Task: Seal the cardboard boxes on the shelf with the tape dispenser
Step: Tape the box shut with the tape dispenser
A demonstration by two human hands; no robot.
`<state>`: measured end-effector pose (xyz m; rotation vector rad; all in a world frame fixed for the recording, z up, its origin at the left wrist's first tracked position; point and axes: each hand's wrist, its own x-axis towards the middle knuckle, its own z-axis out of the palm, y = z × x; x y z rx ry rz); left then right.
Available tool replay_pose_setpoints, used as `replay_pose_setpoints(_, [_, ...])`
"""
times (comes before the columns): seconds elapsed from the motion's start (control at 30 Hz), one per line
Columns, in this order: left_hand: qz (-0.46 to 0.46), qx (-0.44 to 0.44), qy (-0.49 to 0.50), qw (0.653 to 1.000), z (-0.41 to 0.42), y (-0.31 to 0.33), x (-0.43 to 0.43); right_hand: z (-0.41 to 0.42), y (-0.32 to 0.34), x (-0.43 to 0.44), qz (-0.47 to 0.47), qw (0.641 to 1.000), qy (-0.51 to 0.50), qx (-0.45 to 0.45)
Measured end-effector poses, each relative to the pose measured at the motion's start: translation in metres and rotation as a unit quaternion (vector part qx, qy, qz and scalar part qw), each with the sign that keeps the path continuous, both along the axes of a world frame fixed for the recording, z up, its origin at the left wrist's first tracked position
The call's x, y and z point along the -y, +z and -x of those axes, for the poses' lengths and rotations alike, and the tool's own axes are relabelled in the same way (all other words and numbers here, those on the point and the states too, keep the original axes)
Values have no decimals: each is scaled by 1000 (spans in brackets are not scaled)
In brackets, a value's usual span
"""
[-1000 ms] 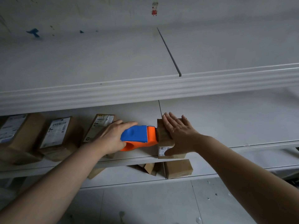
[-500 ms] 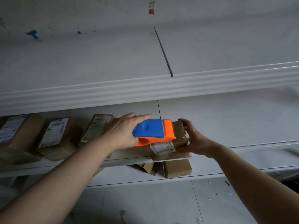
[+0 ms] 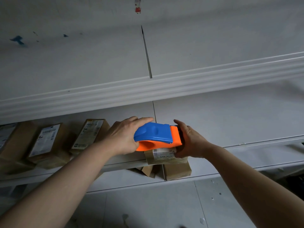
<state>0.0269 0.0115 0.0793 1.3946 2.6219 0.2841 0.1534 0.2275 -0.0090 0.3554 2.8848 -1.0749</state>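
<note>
My left hand grips the blue and orange tape dispenser from its left end and holds it on top of a small cardboard box. That box sits at the front edge of the white middle shelf and shows a white label on its near side. My right hand wraps around the box's right end, thumb near the front and fingers over the far side. The dispenser hides most of the box's top.
Three labelled cardboard boxes lean in a row on the same shelf to the left. Two more boxes lie on the lower shelf under my hands. A thick white upper shelf overhangs the work area.
The dispenser has slid right across the box top. My right hand went from lying flat on the box to gripping its right end, and the box has turned so its label faces me.
</note>
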Motion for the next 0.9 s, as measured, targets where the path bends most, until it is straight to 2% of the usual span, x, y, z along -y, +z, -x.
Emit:
replay_pose_setpoints(0.1, [-5, 3, -9, 1000, 10, -4, 12, -3, 1, 0, -26, 1000, 4, -6])
replay_pose_setpoints(0.2, [-35, 13, 39, 999, 35, -1, 57, -7, -1, 2, -54, 998, 9, -24])
replay_pose_setpoints(0.33, [-41, 40, 77, 995, 59, -2, 108, -5, 1, 3, -75, 997, 5, 0])
replay_pose_setpoints(0.5, [-53, 36, 75, 995, 61, -23, 107, -8, 2, 5, -86, 996, 5, 7])
replay_pose_setpoints(0.73, [-9, -9, 98, 995, 48, -36, 90, -10, 1, 8, -108, 994, 11, 3])
replay_pose_setpoints(0.83, [-21, -13, 109, 994, 46, -37, 87, -9, 5, 13, -161, 986, 35, 30])
replay_pose_setpoints(0.9, [-22, -14, 119, 993, 46, -35, 87, -8, 3, 24, -247, 966, 78, -18])
